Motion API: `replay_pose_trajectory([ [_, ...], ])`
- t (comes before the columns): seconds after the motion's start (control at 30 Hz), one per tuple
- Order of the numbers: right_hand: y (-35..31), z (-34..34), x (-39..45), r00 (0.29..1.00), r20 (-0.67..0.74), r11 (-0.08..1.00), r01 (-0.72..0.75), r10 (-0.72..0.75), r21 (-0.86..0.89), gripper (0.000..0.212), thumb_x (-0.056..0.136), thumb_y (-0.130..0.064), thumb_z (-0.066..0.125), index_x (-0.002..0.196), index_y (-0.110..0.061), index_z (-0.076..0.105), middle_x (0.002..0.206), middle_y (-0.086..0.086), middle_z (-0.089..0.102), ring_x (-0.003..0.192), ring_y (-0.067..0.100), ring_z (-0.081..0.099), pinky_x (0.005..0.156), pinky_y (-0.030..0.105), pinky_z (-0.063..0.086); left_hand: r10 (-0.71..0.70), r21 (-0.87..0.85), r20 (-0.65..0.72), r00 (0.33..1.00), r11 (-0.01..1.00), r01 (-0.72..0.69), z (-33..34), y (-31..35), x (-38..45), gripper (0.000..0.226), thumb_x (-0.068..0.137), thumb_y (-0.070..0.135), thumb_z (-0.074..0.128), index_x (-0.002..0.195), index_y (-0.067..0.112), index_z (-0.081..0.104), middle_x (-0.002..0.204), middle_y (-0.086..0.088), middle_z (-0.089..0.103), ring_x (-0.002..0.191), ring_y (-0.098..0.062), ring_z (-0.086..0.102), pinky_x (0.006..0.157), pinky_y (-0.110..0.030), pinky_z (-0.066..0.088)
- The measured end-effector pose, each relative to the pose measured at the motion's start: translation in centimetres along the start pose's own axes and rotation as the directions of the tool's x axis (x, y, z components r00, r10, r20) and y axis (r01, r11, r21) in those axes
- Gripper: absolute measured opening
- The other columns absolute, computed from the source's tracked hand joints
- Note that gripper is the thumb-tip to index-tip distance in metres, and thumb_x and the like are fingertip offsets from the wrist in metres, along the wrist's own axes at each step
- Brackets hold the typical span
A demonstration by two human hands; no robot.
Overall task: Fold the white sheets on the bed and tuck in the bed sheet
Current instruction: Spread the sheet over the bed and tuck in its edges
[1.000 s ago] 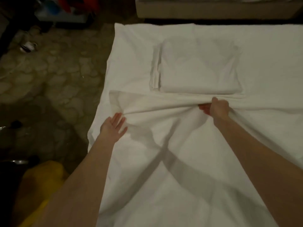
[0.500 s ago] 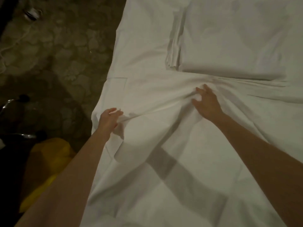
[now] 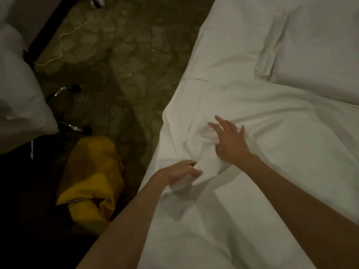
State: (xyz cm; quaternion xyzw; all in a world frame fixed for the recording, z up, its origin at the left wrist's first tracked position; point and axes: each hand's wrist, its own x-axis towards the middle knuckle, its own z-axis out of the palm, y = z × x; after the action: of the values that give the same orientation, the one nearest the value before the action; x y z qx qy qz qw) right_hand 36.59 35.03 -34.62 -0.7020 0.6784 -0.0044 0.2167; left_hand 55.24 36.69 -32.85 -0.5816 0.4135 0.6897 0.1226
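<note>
A white bed sheet covers the bed and hangs over its left edge. At the upper right lies a folded white sheet, stacked flat. My left hand grips a bunched fold of the bed sheet near the bed's left edge. Just beyond it, my right hand lies on the sheet with fingers spread, pressing the wrinkled cloth down. The two hands are close together, with a ridge of gathered fabric between them.
A patterned floor runs along the bed's left side. A yellow bag sits on the floor near the bed. A white pillow, chrome chair legs and a white cable are further left.
My right hand let go of the pulled-up sheet and came toward the left edge, now spread flat. My left hand went from open to gripping the fold. The view swung left.
</note>
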Motion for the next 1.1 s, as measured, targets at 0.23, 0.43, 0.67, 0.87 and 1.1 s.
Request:
replay_pose_trajectory([
  [0.23,-7.3,-1.3,2.5,0.803,0.548,0.937,0.337,-0.236,-0.091,0.032,0.091,-0.027,0.049,0.121,-0.020,0.056,0.125,0.003,0.057,0.111,0.024,0.050,0.089,0.033,0.040,0.005,-0.286,-0.077,0.997,0.958,-0.027,-0.2,-2.6,-1.2,0.027,0.098,0.032,0.042,0.098,0.019,0.066,0.097,0.001,0.066,0.087,-0.015,0.061,0.073,-0.022,0.047],
  [0.43,-7.7,-1.7,1.4,0.683,0.730,0.755,0.486,-0.014,-0.440,0.035,0.082,-0.021,0.063,0.115,-0.021,0.052,0.106,0.000,0.051,0.095,0.020,0.046,0.096,0.040,0.030,0.309,0.381,-0.054,0.949,0.885,-0.267,1.2,-3.6,0.6,0.036,0.097,0.011,0.045,0.129,0.022,0.058,0.128,0.001,0.060,0.115,-0.016,0.055,0.103,-0.025,0.037],
  [0.67,-7.1,-0.9,-0.5,0.618,0.770,0.676,0.501,0.158,-0.541,0.024,0.085,-0.030,0.063,0.104,-0.020,0.052,0.089,-0.002,0.047,0.103,0.021,0.049,0.099,0.038,0.032,0.066,0.702,0.093,0.994,0.703,-0.112,3.3,-2.3,0.1,0.056,0.080,0.053,0.063,0.130,0.031,0.049,0.128,0.001,0.056,0.115,-0.025,0.051,0.104,-0.044,0.035],
  [0.87,-6.2,-1.9,-1.1,0.552,0.784,0.706,0.432,0.285,-0.561,0.032,0.090,-0.039,0.047,0.116,-0.022,0.053,0.121,0.002,0.053,0.113,0.024,0.047,0.105,0.042,0.025,0.009,0.734,0.023,1.000,0.679,-0.023,2.5,-2.3,-1.0,0.052,0.088,0.052,0.054,0.124,0.015,0.055,0.127,-0.005,0.058,0.115,-0.027,0.053,0.108,-0.048,0.032],
  [1.1,-7.7,-3.0,-0.4,0.726,0.686,0.686,0.473,0.053,-0.554,0.017,0.093,-0.007,0.048,0.108,-0.013,0.054,0.108,0.006,0.056,0.108,0.026,0.054,0.105,0.049,0.024,0.015,0.454,-0.030,0.999,0.891,0.001,-0.9,-3.1,-3.1,0.049,0.097,0.042,0.045,0.131,0.008,0.053,0.136,-0.011,0.051,0.121,-0.028,0.049,0.102,-0.036,0.034],
])
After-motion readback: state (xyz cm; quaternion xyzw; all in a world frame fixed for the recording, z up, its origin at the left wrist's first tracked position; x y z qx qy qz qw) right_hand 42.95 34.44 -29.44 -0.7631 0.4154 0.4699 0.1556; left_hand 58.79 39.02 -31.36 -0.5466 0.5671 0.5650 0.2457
